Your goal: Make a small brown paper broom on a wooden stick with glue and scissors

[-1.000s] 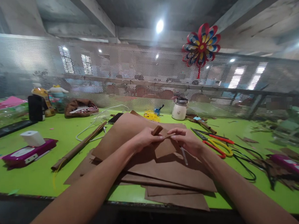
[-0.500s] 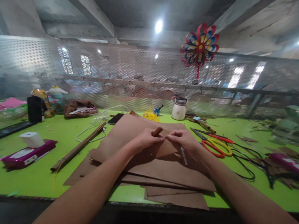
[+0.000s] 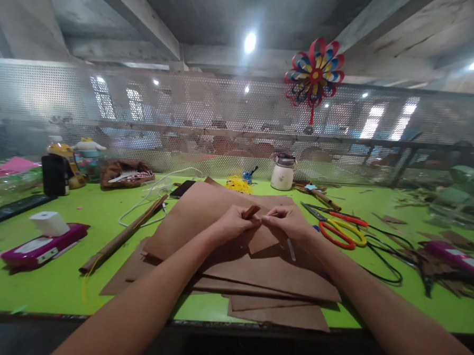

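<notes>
In the middle of the frame, the person's left hand [image 3: 239,223] has its fingers clamped on a narrow, folded-looking strip of brown paper [image 3: 250,212], whose end pokes out past the thumb. Just to its right, the right hand [image 3: 289,222] has its thumb and forefinger pinched together near the left fingertips; I cannot tell whether paper lies between them. Below both hands is a small flat brown paper piece [image 3: 263,242], its upper edge hidden by the fingers. A slender translucent stick [image 3: 291,250] juts from beneath the right hand; whether that hand grips it is unclear.

Under the hands, overlapping large brown paper sheets [image 3: 200,200] spread over a bright green counter [image 3: 192,308] from the centre toward the lower edge. Right of centre lie scissors with red and yellow handles [image 3: 341,230], near black cords [image 3: 387,267]. At left, a long brown paper tube [image 3: 123,236] slants beside a white cable [image 3: 133,209]. Behind the sheets sit a tangle of yellow string [image 3: 238,185] and a white jar with a dark lid [image 3: 283,175].
</notes>
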`<state>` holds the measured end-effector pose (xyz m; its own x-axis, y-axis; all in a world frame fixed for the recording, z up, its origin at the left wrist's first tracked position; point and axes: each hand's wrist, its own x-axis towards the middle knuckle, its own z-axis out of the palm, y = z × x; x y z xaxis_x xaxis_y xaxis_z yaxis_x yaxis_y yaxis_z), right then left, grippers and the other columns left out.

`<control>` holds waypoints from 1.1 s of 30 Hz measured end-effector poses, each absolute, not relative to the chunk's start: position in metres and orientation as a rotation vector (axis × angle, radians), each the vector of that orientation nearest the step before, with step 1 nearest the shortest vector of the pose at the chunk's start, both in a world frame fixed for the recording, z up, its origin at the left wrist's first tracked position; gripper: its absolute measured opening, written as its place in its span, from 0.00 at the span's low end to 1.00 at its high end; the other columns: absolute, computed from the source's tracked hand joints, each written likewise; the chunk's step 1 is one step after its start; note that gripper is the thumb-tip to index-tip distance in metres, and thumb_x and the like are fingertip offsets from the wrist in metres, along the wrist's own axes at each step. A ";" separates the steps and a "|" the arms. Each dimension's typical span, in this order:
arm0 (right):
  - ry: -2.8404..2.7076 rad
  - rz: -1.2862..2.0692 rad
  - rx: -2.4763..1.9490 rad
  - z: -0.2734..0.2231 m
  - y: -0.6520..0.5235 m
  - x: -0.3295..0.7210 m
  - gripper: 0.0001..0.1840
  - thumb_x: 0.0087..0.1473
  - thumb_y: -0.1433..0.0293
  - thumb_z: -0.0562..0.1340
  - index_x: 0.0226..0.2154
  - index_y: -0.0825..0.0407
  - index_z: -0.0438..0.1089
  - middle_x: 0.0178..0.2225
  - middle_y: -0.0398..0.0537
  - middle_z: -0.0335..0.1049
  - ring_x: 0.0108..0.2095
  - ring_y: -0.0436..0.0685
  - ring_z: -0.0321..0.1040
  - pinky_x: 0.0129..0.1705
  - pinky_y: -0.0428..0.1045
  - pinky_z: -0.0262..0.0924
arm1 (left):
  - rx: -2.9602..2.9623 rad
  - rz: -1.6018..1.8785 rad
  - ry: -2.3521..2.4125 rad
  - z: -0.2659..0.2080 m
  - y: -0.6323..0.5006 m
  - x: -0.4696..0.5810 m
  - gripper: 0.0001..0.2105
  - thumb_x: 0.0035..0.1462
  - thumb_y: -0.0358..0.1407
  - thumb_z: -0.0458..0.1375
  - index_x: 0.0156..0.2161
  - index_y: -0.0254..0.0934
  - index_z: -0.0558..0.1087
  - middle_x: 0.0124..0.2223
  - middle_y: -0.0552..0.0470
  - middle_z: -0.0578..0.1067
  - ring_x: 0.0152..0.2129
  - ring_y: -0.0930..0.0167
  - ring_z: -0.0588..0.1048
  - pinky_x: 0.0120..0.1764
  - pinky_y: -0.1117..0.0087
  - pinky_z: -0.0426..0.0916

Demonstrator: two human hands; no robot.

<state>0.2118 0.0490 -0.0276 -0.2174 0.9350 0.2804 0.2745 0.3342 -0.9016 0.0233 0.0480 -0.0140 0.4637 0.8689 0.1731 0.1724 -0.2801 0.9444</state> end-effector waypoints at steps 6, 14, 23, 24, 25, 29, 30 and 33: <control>-1.746 0.902 -1.096 -0.020 0.048 0.220 0.17 0.40 0.56 0.66 0.23 0.55 0.73 0.14 0.39 0.61 0.16 0.46 0.51 0.18 0.44 0.43 | 1.728 0.889 0.875 -0.012 0.047 0.022 0.12 0.42 0.40 0.63 0.26 0.30 0.73 0.21 0.55 0.66 0.18 0.77 0.61 0.25 0.73 0.55; -1.550 1.121 -0.950 -0.018 0.054 0.227 0.17 0.39 0.57 0.67 0.22 0.55 0.70 0.18 0.40 0.64 0.19 0.47 0.57 0.23 0.45 0.53 | 1.758 0.933 0.912 -0.013 0.048 0.022 0.12 0.43 0.39 0.62 0.26 0.29 0.73 0.21 0.55 0.66 0.19 0.76 0.62 0.27 0.73 0.57; -1.538 1.066 -1.031 -0.031 0.048 0.202 0.18 0.36 0.56 0.68 0.24 0.55 0.71 0.20 0.41 0.67 0.21 0.48 0.59 0.24 0.45 0.52 | 1.759 1.030 0.887 -0.017 0.050 0.026 0.14 0.43 0.41 0.62 0.25 0.29 0.73 0.21 0.54 0.67 0.21 0.75 0.63 0.28 0.73 0.57; -1.530 1.060 -1.025 -0.033 0.048 0.202 0.18 0.36 0.57 0.68 0.24 0.55 0.71 0.20 0.41 0.67 0.21 0.48 0.59 0.24 0.45 0.52 | 1.757 1.029 0.886 -0.018 0.050 0.027 0.14 0.43 0.41 0.62 0.24 0.29 0.72 0.21 0.55 0.66 0.20 0.76 0.63 0.27 0.73 0.57; -1.527 1.052 -1.018 -0.033 0.049 0.202 0.18 0.36 0.57 0.68 0.24 0.55 0.71 0.20 0.41 0.67 0.21 0.48 0.59 0.24 0.45 0.52 | 1.751 1.026 0.884 -0.018 0.050 0.027 0.14 0.43 0.42 0.62 0.24 0.29 0.72 0.21 0.55 0.66 0.20 0.76 0.63 0.27 0.73 0.56; -1.525 1.048 -0.992 -0.032 0.048 0.203 0.17 0.37 0.58 0.68 0.23 0.55 0.71 0.19 0.42 0.66 0.20 0.48 0.57 0.23 0.45 0.51 | 1.692 1.002 0.876 -0.017 0.049 0.027 0.15 0.42 0.43 0.63 0.26 0.29 0.73 0.22 0.54 0.67 0.21 0.76 0.63 0.27 0.72 0.56; -1.523 1.042 -0.985 -0.031 0.048 0.203 0.17 0.37 0.58 0.68 0.23 0.55 0.71 0.18 0.41 0.65 0.20 0.47 0.56 0.23 0.45 0.49 | 1.675 1.001 0.879 -0.017 0.049 0.027 0.16 0.41 0.44 0.63 0.26 0.29 0.72 0.21 0.54 0.66 0.20 0.76 0.62 0.27 0.73 0.56; -1.512 1.028 -0.981 -0.029 0.047 0.203 0.17 0.37 0.57 0.68 0.23 0.55 0.72 0.17 0.40 0.62 0.19 0.47 0.52 0.21 0.45 0.46 | 1.609 1.003 0.884 -0.015 0.047 0.027 0.15 0.40 0.44 0.64 0.26 0.31 0.71 0.20 0.55 0.65 0.19 0.77 0.60 0.25 0.73 0.54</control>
